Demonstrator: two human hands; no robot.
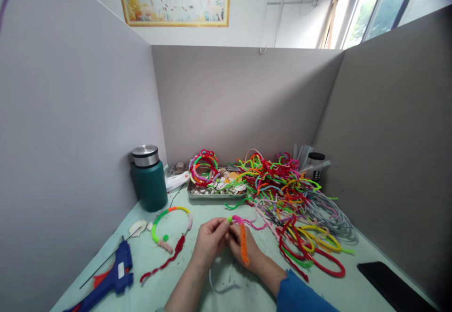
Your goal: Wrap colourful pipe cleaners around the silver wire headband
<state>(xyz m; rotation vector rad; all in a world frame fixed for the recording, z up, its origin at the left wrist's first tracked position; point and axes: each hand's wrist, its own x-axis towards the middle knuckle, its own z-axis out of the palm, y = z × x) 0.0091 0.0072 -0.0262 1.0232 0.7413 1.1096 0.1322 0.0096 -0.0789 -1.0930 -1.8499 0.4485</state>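
Observation:
My left hand [209,241] and my right hand [243,246] meet above the pale green desk [197,284], both pinched on one twisted pipe-cleaner piece [237,222]. That piece has a green tip, a pink middle and an orange tail [244,246] hanging over my right hand. A pink strand trails off to the right from it. A half-wrapped hoop [169,222] in green, orange, yellow and pink lies left of my hands, with a red twisted strand [165,260] below it.
A big tangle of coloured pipe cleaners [282,185] fills the right side. A metal tray [215,190] with small pieces and wrapped hoops [204,166] stands at the back. Green flask [149,178] at the left, blue glue gun [113,274] front left, black phone [395,286] front right. Partition walls enclose the desk.

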